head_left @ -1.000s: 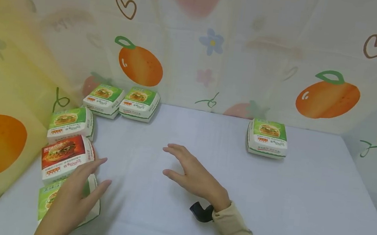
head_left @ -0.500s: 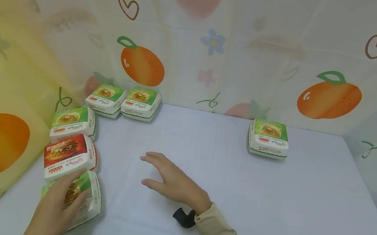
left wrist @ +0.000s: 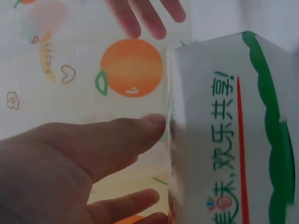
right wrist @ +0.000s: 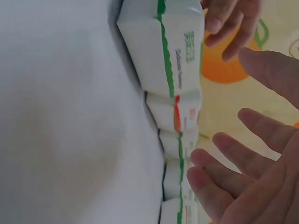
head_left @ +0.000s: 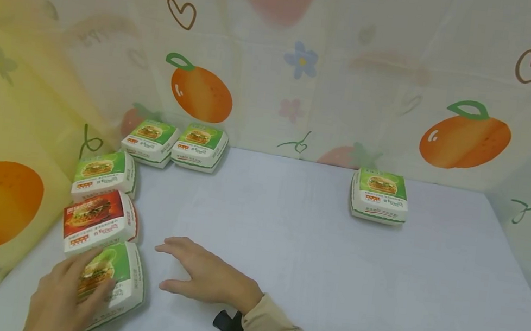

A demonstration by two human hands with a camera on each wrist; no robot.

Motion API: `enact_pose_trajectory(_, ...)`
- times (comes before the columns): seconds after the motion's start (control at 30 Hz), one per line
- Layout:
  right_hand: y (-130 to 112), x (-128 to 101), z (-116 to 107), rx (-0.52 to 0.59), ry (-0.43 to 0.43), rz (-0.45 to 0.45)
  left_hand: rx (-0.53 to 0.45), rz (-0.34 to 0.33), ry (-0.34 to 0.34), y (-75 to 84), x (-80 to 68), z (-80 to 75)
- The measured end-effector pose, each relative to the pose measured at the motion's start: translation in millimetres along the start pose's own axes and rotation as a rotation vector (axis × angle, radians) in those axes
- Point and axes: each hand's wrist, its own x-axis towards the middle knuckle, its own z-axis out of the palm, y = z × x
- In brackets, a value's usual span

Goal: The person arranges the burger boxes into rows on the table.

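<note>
Head view shows the left hand (head_left: 61, 295) resting palm-down on the lid of the near green box (head_left: 116, 285), fingers lying nearly straight over its printed top and not curled round it, so the hand is laid on the box and not clasped about it. That box sits on the white table (head_left: 312, 269) at the near left corner, directly under the hand's fingers. In the left wrist view the thumb (left wrist: 117, 140) reaches to the top edge of the box (left wrist: 224, 140), with other fingers (left wrist: 126, 205) straight below it; whether they press the lid cannot be told.

The right hand (head_left: 205, 279) hovers low over the table just to the right of the held box, apart from it, fingers spread and relaxed, gripping nothing. The right wrist view shows its fingers (right wrist: 243, 158) splayed beside the row of boxes, the near green box (right wrist: 163, 46) at the top of that picture.

Just beyond the left hand's fingertips lies a red box (head_left: 98, 218), touching the green one, and past it another green box (head_left: 103, 171). Farther off stand two green boxes (head_left: 174, 143) side by side against the fruit-printed backdrop (head_left: 305, 72). Well to the right of both hands sits a lone green box (head_left: 380, 196).
</note>
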Motion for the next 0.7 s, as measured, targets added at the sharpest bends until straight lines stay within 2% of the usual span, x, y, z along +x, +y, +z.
enact_pose_trajectory(0.17, -3.4, 6.1, 12.1, -0.010, -0.034, 0.002, 0.030, -0.103, -0.012, -5.6, -0.4, -1.0)
enact_pose_trajectory(0.4, -4.2, 9.7, 23.2, -0.012, -0.098, -0.003, 0.067, -0.171, -0.066, -10.4, 0.3, -1.1)
enact_pose_trajectory(0.53, -4.7, 11.4, 28.4, -0.016, -0.130, -0.015, 0.068, -0.238, -0.093, -9.8, -1.7, 1.6)
enact_pose_trajectory(0.7, -4.5, 14.1, 34.4, -0.025, -0.130, -0.047, 0.040, -0.308, -0.116, -10.4, -4.4, 5.9)
